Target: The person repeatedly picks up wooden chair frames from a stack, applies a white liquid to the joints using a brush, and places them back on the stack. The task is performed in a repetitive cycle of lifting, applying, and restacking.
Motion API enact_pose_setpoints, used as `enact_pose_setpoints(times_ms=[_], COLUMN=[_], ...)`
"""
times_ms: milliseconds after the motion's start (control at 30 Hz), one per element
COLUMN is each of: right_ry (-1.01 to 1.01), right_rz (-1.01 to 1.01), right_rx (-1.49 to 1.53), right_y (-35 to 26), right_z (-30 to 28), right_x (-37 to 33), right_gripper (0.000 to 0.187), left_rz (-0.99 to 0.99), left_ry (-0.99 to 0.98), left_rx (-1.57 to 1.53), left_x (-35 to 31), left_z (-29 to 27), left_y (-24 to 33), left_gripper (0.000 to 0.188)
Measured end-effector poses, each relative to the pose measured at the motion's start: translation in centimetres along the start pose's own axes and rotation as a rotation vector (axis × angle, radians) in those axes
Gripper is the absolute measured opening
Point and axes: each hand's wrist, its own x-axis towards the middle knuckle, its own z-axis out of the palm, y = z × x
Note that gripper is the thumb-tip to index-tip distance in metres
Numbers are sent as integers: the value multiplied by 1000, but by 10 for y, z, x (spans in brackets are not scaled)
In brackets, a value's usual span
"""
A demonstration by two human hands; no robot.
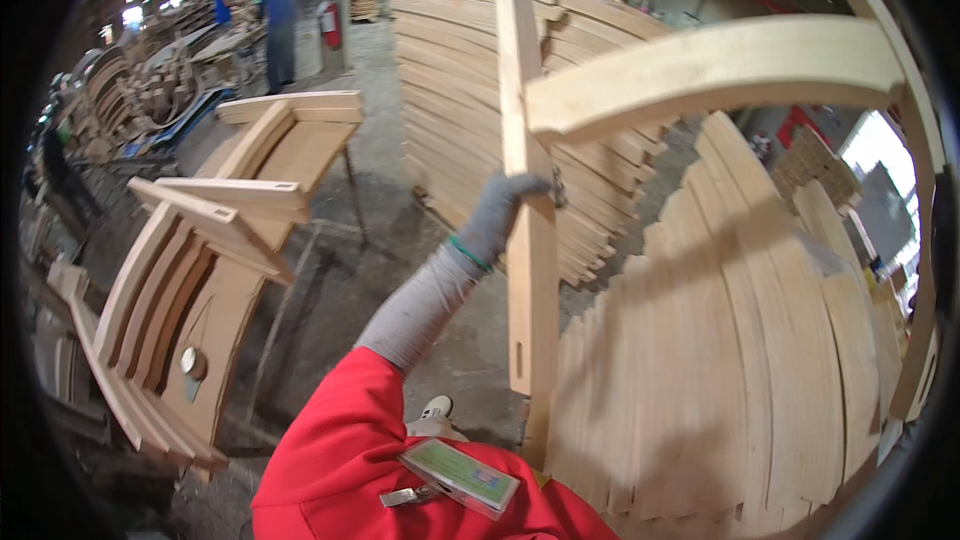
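Note:
My left hand [500,215], in a grey glove with a green cuff edge, is closed around the upright of a pale wooden frame [532,290]. That upright has a slot near its lower end. From it a curved crosspiece [720,70] runs right to a second long upright [928,140] by the edge of the picture. The frame is held up in front of stacked boards. My right hand does not show.
Curved boards form a tall stack [450,70] ahead, and long planks [690,370] lie at the right. A work table [225,340] at left bears curved wooden parts and a tape roll [193,362]. A person in blue [280,20] stands far off near a fire extinguisher [330,25].

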Motion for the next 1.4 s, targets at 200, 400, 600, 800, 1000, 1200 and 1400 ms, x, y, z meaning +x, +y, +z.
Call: enact_pose_setpoints(times_ms=[200, 400, 600, 800, 1000, 1200, 1400], right_ry=[-265, -557, -1031, -1608, -1719, -1688, -1758], right_rz=[-192, -252, -170, -425, -438, -638, -226], right_rx=[461, 797, 996, 649, 438, 479, 916], right_y=[-3, -49, -131, -221, -285, -325, -361], right_z=[162, 320, 509, 651, 742, 839, 802], right_x=[37, 51, 32, -27, -58, -45, -29], right_gripper=[56, 64, 72, 79, 78, 67, 49], left_rz=[362, 442, 416, 279, 258, 185, 218], left_ry=[266, 744, 1141, 1402, 1607, 1550, 1432], left_rx=[257, 630, 615, 577, 328, 328, 1431], left_x=[-128, -310, -498, -594, -618, -623, -656], left_z=[-86, -141, -163, -197, -249, -335, -330], left_y=[181, 266, 301, 310, 318, 352, 402], left_gripper=[45, 51, 55, 56, 44, 31, 20])
